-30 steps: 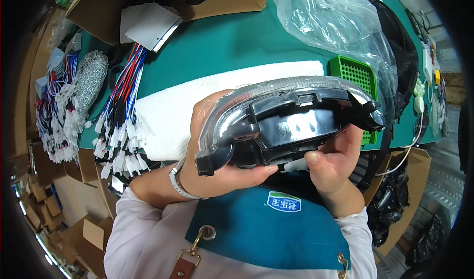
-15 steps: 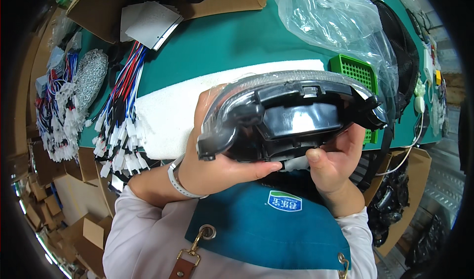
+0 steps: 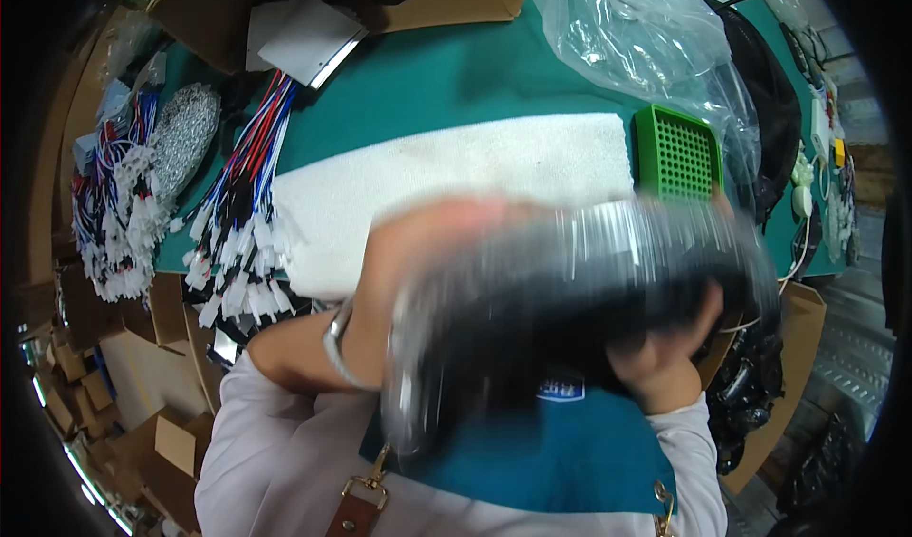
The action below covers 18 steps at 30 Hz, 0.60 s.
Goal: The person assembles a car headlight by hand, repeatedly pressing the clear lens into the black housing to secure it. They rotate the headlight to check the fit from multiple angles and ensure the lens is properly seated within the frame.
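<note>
A black vehicle lamp (image 3: 532, 318) with a clear, ribbed cover is held up before my chest, smeared by motion. My left hand (image 3: 404, 247) grips its left side; the fingers reach over the far edge and the thumb is hidden. My right hand (image 3: 665, 352) is at the lamp's right side, partly behind its black body, with blurred fingers against it. Beyond the lamp, a white towel (image 3: 456, 162) lies on the green table mat (image 3: 446, 71). A green perforated tray (image 3: 649, 157) stands just past the lamp's right end.
Bundles of coloured wires with white connectors (image 3: 242, 271) hang over the table's left edge, beside stacked grey plates (image 3: 309, 43). An open cardboard box (image 3: 465, 0) sits at the back, clear plastic bags (image 3: 646, 33) at the back right. Black parts (image 3: 746, 394) fill a box below right.
The lamp has tipped and come down toward my body, so its clear cover now faces up more. Both hands have moved with it. More of the towel and green tray shows.
</note>
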Tool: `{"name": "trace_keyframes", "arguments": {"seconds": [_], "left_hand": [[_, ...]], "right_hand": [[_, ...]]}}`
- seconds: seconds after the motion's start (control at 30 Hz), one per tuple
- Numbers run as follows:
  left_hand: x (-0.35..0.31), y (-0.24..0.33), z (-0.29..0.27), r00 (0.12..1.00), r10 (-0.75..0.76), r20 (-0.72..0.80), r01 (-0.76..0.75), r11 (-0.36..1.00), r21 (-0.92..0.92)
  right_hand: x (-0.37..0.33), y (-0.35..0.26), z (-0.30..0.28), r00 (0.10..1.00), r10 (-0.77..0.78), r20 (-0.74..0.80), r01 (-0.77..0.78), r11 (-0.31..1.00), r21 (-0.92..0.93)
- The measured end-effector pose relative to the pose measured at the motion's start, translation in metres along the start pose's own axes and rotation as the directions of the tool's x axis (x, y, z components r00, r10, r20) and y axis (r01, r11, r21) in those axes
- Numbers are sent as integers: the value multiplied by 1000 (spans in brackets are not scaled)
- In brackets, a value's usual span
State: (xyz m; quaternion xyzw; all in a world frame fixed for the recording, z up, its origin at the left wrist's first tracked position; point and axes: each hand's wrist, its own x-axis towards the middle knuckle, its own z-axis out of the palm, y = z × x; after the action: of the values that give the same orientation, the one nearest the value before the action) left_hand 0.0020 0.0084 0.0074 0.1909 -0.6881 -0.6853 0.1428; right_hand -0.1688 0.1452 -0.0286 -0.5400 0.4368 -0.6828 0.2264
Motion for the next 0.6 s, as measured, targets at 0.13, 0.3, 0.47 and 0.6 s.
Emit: {"name": "trace_keyframes", "arguments": {"seconds": [0.13,0.3,0.47,0.6], "left_hand": [[-9,-5,8,993,80,-87,-79,997,12],[-6,-5,6,964,205,-167,-190,977,99],[-2,-9,6,937,280,-208,-243,952,187],[0,-10,6,895,395,-204,-312,885,346]], "right_hand": [[-6,-3,6,998,26,-59,-27,999,-18],[1,1,12,994,18,-107,-11,998,67],[12,0,17,947,-284,-153,185,867,-462],[11,-27,10,958,-265,110,228,470,-853]]}}
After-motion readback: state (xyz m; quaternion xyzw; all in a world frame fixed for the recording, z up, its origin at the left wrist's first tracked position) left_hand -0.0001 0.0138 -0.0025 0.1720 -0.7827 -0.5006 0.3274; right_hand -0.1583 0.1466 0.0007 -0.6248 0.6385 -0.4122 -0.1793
